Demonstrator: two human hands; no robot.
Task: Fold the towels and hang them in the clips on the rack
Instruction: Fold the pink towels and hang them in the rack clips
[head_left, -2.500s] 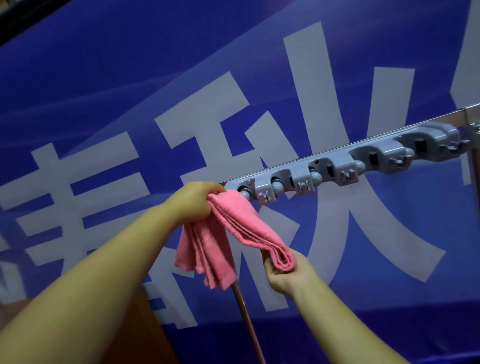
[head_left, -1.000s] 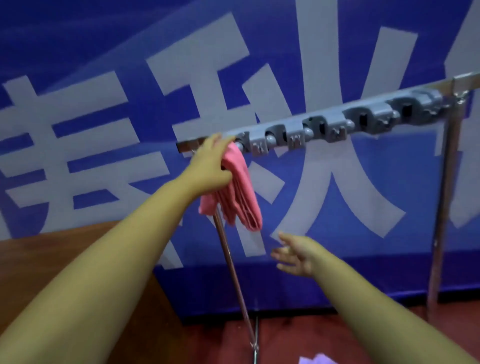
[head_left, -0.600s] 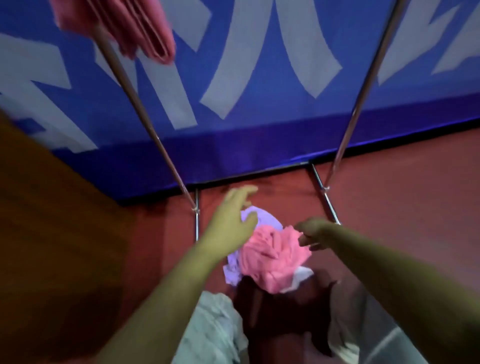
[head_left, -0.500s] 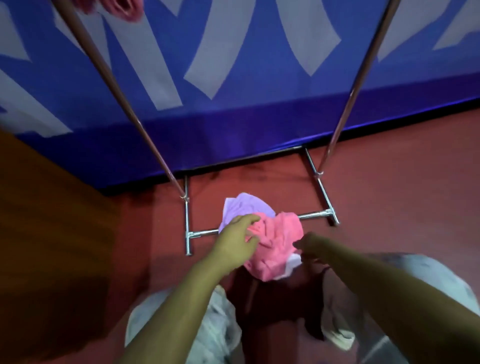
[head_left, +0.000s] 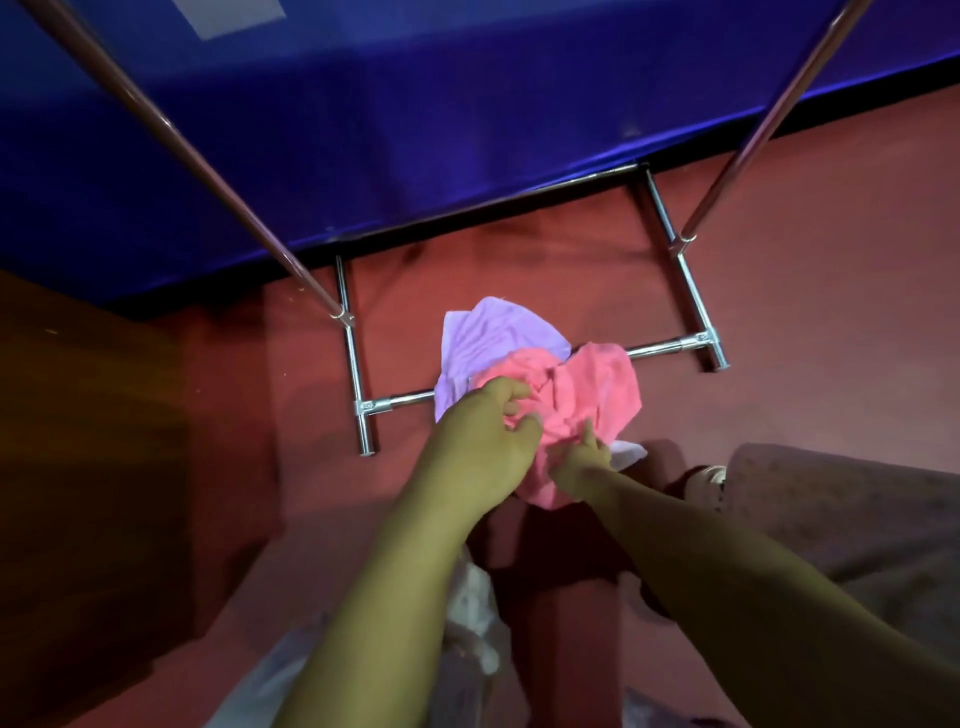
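L hand (head_left: 480, 436) curled on pink towel (head_left: 597, 395)

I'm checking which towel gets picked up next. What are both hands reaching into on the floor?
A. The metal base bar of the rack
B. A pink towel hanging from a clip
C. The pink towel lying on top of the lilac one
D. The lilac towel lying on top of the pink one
C: the left hand and right hand both grip the crumpled pink towel, which lies over the lilac towel on the floor.
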